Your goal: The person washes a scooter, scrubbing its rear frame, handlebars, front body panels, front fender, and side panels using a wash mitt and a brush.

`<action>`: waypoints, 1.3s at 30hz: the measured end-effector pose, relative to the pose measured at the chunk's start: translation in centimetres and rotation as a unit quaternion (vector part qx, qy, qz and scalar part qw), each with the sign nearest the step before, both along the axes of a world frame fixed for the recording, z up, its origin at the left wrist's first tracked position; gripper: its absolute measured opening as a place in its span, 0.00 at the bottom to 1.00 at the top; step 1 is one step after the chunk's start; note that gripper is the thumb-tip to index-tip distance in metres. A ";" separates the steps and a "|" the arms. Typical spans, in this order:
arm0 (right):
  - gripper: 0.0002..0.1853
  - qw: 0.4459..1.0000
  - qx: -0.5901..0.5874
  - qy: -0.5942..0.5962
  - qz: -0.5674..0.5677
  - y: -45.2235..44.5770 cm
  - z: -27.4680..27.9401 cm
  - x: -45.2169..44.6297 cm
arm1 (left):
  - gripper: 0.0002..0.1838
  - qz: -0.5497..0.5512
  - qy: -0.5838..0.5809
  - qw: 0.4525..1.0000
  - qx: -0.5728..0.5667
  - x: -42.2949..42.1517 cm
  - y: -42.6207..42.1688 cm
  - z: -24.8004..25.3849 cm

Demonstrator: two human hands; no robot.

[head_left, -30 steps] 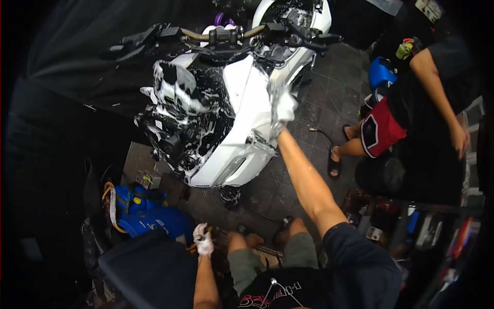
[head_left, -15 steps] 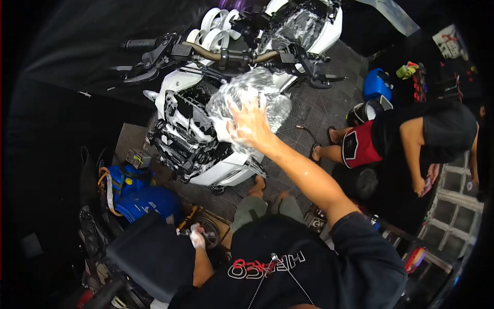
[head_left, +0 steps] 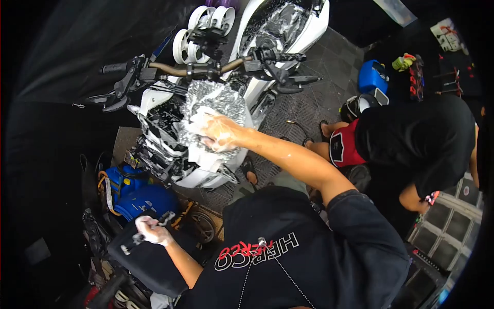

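My right hand [head_left: 215, 130], coated in suds, presses a shaggy grey-and-white wash mitt [head_left: 222, 98] onto the front of a motorcycle, its fingers curled into the pile. The mitt covers part of the white fairing [head_left: 203, 178], and foam clings to the black panels beside it. Just beyond the mitt runs the bronze handlebar [head_left: 172, 71]. Low on the left, my soapy left hand [head_left: 153, 230] is closed around a small dark bracket-like part [head_left: 135, 242], above a black padded seat [head_left: 154, 268]. The fingers hide the middle of that part.
Blue containers [head_left: 146, 202] stand left of the motorcycle, near a small wheel [head_left: 200, 226]. A co-worker [head_left: 411, 139] bends over at the right, beside a bucket [head_left: 355, 109] and a blue jerrycan [head_left: 373, 77]. White wheel rims [head_left: 200, 18] lie at the back, and a hose [head_left: 297, 123] on the floor.
My right hand has drawn the mitt left across the fairing. My left hand has moved left, over the padded seat, with the dark part. The view has shifted; the co-worker's arm is lower.
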State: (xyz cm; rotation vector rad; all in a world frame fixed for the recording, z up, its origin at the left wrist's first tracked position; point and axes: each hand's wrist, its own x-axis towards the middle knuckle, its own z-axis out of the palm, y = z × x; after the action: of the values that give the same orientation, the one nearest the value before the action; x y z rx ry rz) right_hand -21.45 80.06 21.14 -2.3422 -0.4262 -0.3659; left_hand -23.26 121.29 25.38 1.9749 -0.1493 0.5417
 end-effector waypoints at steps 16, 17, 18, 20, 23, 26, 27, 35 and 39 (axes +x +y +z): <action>0.07 0.960 0.252 -0.122 -0.030 -19.1 11.1 -14.8 | 0.28 -0.329 0.213 0.909 -0.142 -5.5 -41.8 3.9; 0.05 0.948 0.282 -0.117 -0.086 -21.0 10.8 -14.7 | 0.27 -0.311 0.160 0.936 -0.043 -4.5 -41.7 3.7; 0.04 0.932 0.314 -0.112 -0.139 -22.9 10.4 -14.6 | 0.27 -0.287 0.107 0.950 0.058 -3.5 -41.3 3.6; 0.03 0.947 0.225 -0.110 -0.202 -25.4 11.4 -12.8 | 0.31 -0.229 0.009 0.938 0.260 -2.1 -40.5 3.5; 0.02 0.981 0.117 -0.057 -0.145 -25.3 10.6 -7.4 | 0.48 -0.046 0.032 0.854 0.517 -0.1 -38.4 2.7; 0.01 0.980 0.104 -0.068 -0.155 -24.6 11.5 -1.6 | 0.43 -0.047 0.054 0.881 0.467 1.9 -37.1 -0.9; 0.02 0.989 0.048 -0.115 -0.085 -25.4 10.7 0.4 | 0.41 -0.050 0.051 0.894 0.442 2.3 -36.8 -1.5; 0.11 0.954 0.173 0.207 0.133 -29.2 10.7 8.5 | 0.13 0.042 -0.097 0.962 0.251 2.7 -37.6 -6.3; 0.10 0.985 0.072 0.099 0.123 -29.1 10.3 11.2 | 0.16 -0.068 0.014 0.974 0.216 0.8 -47.1 -5.7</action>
State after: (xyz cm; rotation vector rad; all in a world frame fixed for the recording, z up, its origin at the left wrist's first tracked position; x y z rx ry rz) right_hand -10.26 51.00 31.43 -2.1298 -0.5644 -0.0431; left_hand -22.50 74.22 19.72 2.3718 -0.4099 0.4149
